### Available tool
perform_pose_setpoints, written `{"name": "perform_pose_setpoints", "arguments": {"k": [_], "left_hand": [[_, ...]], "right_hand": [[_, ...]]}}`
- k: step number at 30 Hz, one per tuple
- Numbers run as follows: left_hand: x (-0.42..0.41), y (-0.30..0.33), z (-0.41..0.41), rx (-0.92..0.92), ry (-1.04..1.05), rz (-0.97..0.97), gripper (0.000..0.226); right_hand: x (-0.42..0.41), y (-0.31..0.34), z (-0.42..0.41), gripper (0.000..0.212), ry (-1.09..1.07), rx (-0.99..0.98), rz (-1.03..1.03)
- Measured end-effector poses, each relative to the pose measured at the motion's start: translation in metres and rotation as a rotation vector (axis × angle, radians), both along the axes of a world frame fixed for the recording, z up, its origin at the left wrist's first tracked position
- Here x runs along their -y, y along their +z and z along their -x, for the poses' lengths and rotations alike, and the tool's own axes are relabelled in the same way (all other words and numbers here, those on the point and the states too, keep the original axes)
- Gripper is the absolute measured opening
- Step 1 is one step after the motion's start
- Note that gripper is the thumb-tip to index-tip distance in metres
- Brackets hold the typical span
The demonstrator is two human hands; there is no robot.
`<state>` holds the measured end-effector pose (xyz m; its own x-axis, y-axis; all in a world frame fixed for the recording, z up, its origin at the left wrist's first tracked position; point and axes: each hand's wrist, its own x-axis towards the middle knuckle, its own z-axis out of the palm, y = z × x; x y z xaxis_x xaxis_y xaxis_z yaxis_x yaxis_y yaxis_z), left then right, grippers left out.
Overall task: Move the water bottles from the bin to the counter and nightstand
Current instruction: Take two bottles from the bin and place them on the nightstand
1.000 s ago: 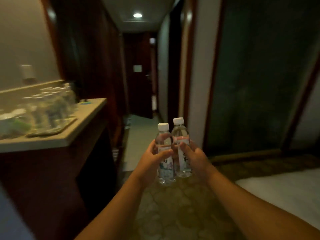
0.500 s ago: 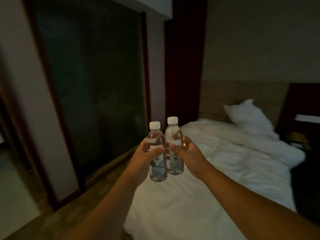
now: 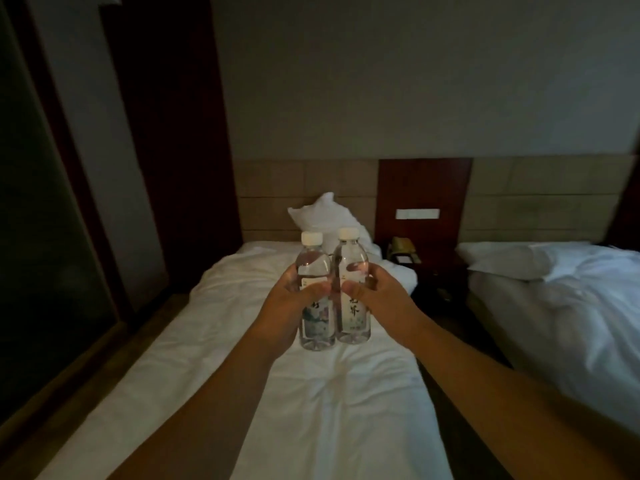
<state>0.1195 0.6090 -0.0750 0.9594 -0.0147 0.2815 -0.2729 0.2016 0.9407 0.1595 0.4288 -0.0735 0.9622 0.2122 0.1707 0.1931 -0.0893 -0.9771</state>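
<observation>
I hold two clear water bottles with white caps upright and side by side in front of me, over the left bed. My left hand [image 3: 289, 306] grips the left bottle [image 3: 313, 268] around its label. The right bottle [image 3: 351, 261] is gripped by my right hand [image 3: 375, 296] the same way. Both bottles touch each other. The dark wooden nightstand [image 3: 438, 268] stands between the two beds, beyond and to the right of the bottles, with a small stand and card on it.
A white bed [image 3: 311, 393] lies straight ahead with a pillow [image 3: 325, 216] at its headboard. A second white bed [image 3: 568, 299] is on the right. A narrow dark aisle runs between them to the nightstand. A dark glass partition [image 3: 41, 237] lines the left side.
The view has swung right from the hallway and counter to the two beds and nightstand. Both hands keep the same grip on the bottles.
</observation>
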Motion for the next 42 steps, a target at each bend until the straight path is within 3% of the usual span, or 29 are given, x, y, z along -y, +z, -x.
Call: {"name": "perform_pose_setpoints", "arguments": {"k": [9, 14, 21, 24, 31, 34, 39, 42], "left_hand": [[0.134, -0.02, -0.155, -0.026, -0.221, -0.032, 0.055], [0.232, -0.034, -0.236, -0.059, -0.215, -0.053, 0.058], [0.363, -0.036, -0.335, -0.106, -0.093, -0.074, 0.056], [0.404, -0.032, -0.378, -0.127, -0.005, -0.069, 0.056], [0.439, -0.036, -0.485, -0.15, 0.022, -0.179, 0.042], [0.444, -0.044, -0.542, -0.179, 0.036, -0.177, 0.049], [0.463, -0.04, -0.675, -0.143, -0.006, -0.228, 0.052], [0.479, -0.03, -0.761, -0.121, -0.043, -0.25, 0.059]], "right_hand": [[0.142, -0.006, -0.103, 0.038, -0.14, -0.022, 0.003], [0.24, -0.02, -0.184, 0.029, -0.133, -0.034, -0.017], [0.368, -0.022, -0.296, 0.038, -0.077, -0.085, -0.009], [0.408, -0.023, -0.343, 0.053, -0.069, -0.104, 0.025], [0.445, -0.033, -0.472, 0.055, -0.031, -0.133, 0.014], [0.455, -0.041, -0.524, 0.051, -0.026, -0.125, 0.025], [0.48, -0.032, -0.633, 0.082, -0.08, -0.077, 0.094], [0.498, -0.026, -0.707, 0.082, -0.125, -0.073, 0.049]]}}
